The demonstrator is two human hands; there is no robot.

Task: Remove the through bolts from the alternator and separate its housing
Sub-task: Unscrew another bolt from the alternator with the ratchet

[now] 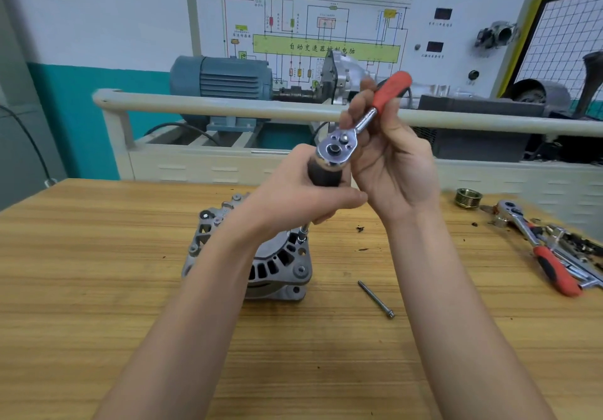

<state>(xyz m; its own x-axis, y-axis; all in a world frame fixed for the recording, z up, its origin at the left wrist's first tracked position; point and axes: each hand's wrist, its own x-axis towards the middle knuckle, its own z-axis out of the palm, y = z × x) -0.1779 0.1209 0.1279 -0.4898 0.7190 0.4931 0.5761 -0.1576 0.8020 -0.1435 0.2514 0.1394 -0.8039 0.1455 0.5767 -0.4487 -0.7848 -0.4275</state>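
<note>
A silver alternator [277,263] stands on the wooden table [98,289], partly hidden by my left forearm. A ratchet wrench [365,119] with a red handle sits atop a black-gripped extension [324,174] whose socket tip [302,235] meets a bolt head on the alternator's upper right rim. My left hand [293,191] grips the black extension. My right hand [388,158] holds the ratchet's chrome neck and red handle. One removed through bolt [376,299] lies loose on the table to the right of the alternator.
A ribbed pulley [469,197] stands at the table's far right. Beside it lie a second red-handled ratchet [538,250] and several loose sockets and tools [574,256]. Dark debris specks [360,228] dot the wood. A cream rail [228,106] and a motor rig stand behind the table.
</note>
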